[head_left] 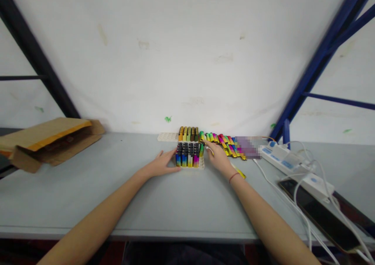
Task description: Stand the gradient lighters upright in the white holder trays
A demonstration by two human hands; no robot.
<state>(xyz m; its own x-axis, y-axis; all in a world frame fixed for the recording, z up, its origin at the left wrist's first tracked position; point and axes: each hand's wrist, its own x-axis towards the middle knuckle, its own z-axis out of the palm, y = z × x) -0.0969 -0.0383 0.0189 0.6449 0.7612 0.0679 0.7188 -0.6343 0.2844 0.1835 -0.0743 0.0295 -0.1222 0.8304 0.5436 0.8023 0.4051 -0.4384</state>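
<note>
A white tray point(201, 165) in front of me holds rows of upright lighters point(187, 158) with black tops and shiny blue, yellow and magenta bodies. My left hand point(162, 165) grips the tray's left side, thumb along the front edge and fingers by the lighters. At the right end of the rows, my right hand point(218, 157) pinches a green lighter point(202, 150) upright in the tray; its fingertips are partly hidden. Behind stands another group of lighters point(188, 133) with yellow, green and dark bodies. To the right lies a loose pile of shiny multicoloured lighters point(225, 143).
A single yellow lighter point(240, 172) lies by my right wrist. An empty white tray point(167, 136) is at the back. An open cardboard box point(58, 140) lies left. At right are a power strip point(295, 169), white cables and a phone point(319, 214).
</note>
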